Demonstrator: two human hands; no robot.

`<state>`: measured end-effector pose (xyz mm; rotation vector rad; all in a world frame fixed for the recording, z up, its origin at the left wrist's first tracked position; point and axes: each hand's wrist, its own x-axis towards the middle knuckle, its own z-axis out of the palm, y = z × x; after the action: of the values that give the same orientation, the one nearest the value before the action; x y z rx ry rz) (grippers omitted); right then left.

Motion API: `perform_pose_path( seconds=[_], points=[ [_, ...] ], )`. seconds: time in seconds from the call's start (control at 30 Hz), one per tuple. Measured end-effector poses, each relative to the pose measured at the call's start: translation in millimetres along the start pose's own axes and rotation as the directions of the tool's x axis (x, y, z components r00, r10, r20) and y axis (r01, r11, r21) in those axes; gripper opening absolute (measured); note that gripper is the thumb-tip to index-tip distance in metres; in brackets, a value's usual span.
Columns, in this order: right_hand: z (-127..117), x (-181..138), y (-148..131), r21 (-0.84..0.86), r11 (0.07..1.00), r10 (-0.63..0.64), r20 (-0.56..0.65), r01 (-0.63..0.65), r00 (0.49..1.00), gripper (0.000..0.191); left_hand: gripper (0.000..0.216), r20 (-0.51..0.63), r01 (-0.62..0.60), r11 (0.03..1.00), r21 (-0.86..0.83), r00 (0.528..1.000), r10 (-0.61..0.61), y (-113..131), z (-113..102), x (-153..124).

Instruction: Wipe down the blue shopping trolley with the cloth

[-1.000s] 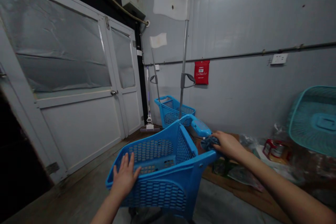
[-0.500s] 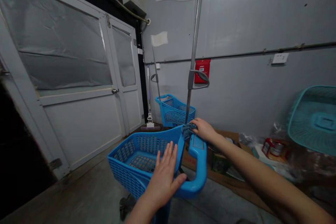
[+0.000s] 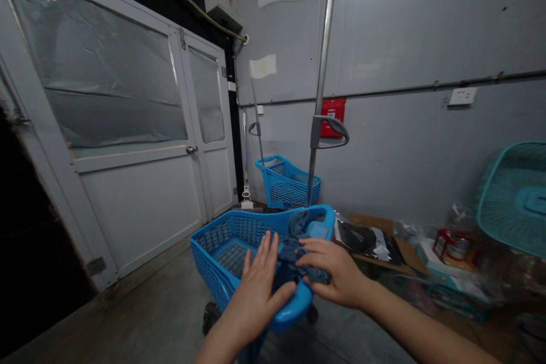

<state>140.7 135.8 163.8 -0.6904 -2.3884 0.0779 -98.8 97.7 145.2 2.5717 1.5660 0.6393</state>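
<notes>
A blue plastic shopping cart (image 3: 222, 239) with a perforated basket stands on the floor in front of me. Its metal pole (image 3: 321, 96) rises from the handle end and carries a white flag and a grey grip. My left hand (image 3: 256, 290) lies flat on the near blue handle, fingers stretched out and together. My right hand (image 3: 333, 273) presses a dark blue-grey cloth (image 3: 294, 242) against the handle, fingers curled over it.
A second blue cart (image 3: 288, 182) with its own flag pole stands by the far wall. White double doors (image 3: 140, 182) fill the left side. Cardboard, bags, a red tin (image 3: 452, 244) and a teal basket (image 3: 516, 199) crowd the floor at right.
The cart has swung so its handle end faces me. My right hand slid the cloth from the far end of the handle toward me. My left hand stays on the handle.
</notes>
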Motion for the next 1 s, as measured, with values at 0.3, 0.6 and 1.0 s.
perform_pose_path(
  seconds=[0.3, 0.6, 1.0],
  points=[
    [-20, 38, 118, -0.151, 0.929, 0.335, -0.041, -0.337, 0.941, 0.017, 0.101, 0.148, -0.078, 0.997, -0.023, 0.986, 0.08, 23, -15, 5],
    [-11, 32, 136, -0.177, 0.929, 0.306, -0.124, -0.325, 0.944, 0.015, 0.108, 0.172, -0.048, 0.999, -0.022, 0.984, 0.051, -2, -28, 4],
    [-10, -27, 66, -0.046, 0.994, 0.084, -0.198, -0.095, 0.977, 0.032, 0.091, 0.089, 0.197, 0.945, 0.26, 0.97, -0.226, -19, -58, -8]
  ],
)
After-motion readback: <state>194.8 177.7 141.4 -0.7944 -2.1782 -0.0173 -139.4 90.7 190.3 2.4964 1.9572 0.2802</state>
